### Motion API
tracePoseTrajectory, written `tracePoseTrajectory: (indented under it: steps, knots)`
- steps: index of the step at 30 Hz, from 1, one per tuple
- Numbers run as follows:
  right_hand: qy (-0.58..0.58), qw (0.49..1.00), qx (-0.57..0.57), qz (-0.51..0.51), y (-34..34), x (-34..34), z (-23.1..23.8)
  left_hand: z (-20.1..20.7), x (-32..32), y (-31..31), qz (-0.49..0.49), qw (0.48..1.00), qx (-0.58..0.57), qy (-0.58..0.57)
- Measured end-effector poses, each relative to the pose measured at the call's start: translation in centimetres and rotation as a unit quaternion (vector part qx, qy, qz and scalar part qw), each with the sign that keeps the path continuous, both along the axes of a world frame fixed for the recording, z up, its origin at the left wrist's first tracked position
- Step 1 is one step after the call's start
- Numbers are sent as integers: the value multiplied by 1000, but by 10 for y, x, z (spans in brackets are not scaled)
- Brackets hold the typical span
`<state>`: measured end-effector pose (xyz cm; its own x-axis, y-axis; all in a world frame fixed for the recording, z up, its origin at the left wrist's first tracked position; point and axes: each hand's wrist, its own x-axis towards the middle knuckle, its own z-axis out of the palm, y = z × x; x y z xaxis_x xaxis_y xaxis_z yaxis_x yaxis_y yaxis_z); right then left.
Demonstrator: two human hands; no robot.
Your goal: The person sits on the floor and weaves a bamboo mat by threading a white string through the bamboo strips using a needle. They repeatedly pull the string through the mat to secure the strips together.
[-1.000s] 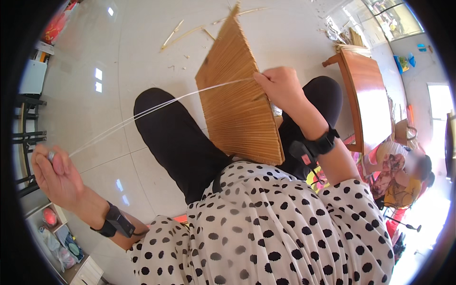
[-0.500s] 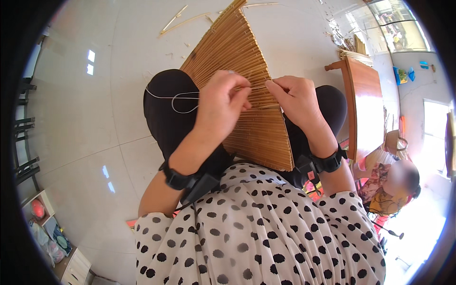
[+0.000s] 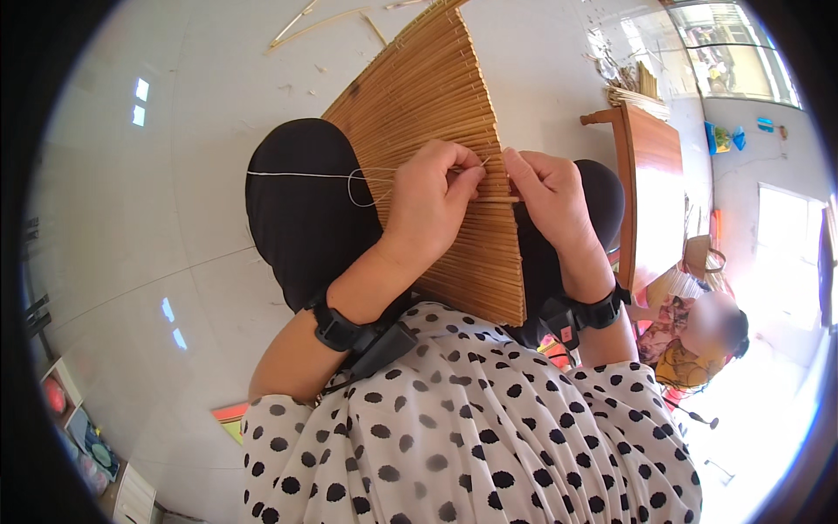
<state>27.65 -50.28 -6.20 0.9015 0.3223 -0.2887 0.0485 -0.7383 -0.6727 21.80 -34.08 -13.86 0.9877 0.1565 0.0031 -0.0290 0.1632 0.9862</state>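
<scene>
A mat of thin tan reeds (image 3: 410, 96), bound side by side, stands slanted between my knees. My left hand (image 3: 436, 192) is closed in front of it, thumb and fingertips pinching a thin white cord (image 3: 297, 175). The cord's pale tip shows just past the fingertips. From that hand the cord runs left in a small loop and crosses my left knee. At the mat's right edge, my right hand (image 3: 552, 188) is closed, thumb and bent fingers gripping the edge. One paler reed (image 3: 497, 200) lies below the fingertips, its end reaching past the edge.
Loose reed strips (image 3: 292, 24) are scattered on the tiled floor beyond the mat. A wooden table (image 3: 650, 192) stands to the right, with reed bundles (image 3: 637, 98) behind it. Another person (image 3: 690, 336) sits at the lower right. Shelves (image 3: 78, 410) are at the left.
My left hand has moved right, closer to the mat's edge and my right hand. The cord loop has become smaller and moved right, and the cord lies straighter over my knee.
</scene>
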Motion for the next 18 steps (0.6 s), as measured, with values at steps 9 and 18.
tracePoseTrajectory:
  steps: [9,18]
  knots:
    - [154,959,235,-22,-16,-9,-12,-2,-2,-4,39,998,38,-7]
    - [125,954,267,51,-17,-20,-13,-6,-4,-9,63,996,41,-40]
